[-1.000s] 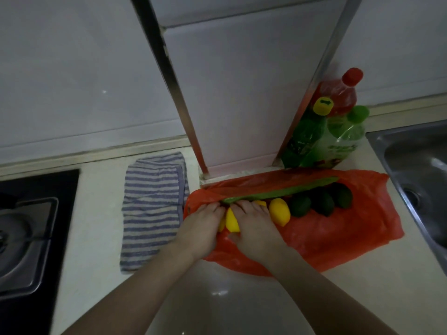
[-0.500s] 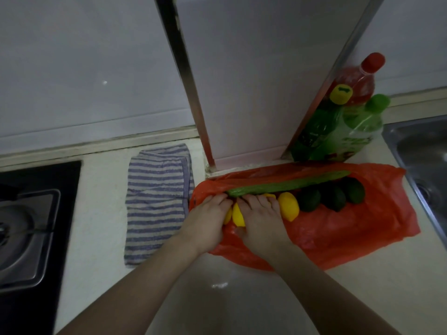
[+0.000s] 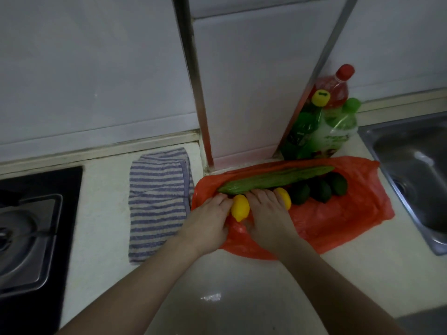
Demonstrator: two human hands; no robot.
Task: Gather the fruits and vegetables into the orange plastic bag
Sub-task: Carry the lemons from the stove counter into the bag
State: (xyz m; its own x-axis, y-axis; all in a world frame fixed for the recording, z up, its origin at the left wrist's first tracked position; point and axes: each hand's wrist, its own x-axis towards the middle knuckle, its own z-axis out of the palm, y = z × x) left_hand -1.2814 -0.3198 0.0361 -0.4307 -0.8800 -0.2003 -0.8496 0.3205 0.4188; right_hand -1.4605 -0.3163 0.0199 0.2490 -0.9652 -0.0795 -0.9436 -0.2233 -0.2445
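Now the lemon shows fuller between left hand and right hand, grip unclear.

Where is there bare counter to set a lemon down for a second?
Bare counter lies in front of the orange bag, between the forearms, and right of it toward the sink. A narrow strip separates stove and striped towel. The bottles crowd the back corner.
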